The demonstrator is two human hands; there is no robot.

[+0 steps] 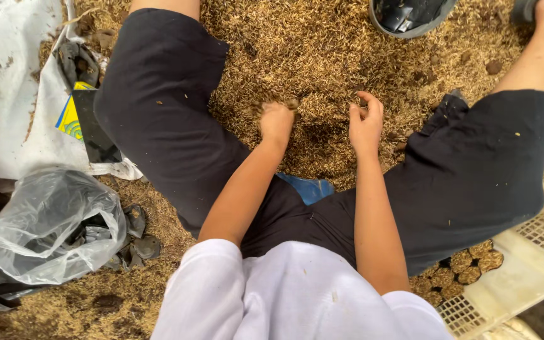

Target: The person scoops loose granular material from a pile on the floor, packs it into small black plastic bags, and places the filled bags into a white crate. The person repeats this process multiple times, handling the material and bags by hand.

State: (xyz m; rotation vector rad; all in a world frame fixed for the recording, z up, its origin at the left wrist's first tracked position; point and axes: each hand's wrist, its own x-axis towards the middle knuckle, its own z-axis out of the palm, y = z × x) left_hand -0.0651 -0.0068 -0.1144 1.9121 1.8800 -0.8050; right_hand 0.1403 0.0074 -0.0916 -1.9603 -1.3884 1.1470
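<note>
Two hands: both down in the husk bed [322, 44] between the knees
Left grip [276, 121]: fist closed on a clump of husks
Right grip [365, 123]: fingers curled, contents unclear
Husks: spread from 10 to 2 o'clock
Plastic bag [48, 223]: 8 o'clock
White tray [530, 258]: 4 o'clock

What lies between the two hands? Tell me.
In the head view, only loose brown husks lie between the left hand and the right hand; nothing else shows in that stretch.
</note>
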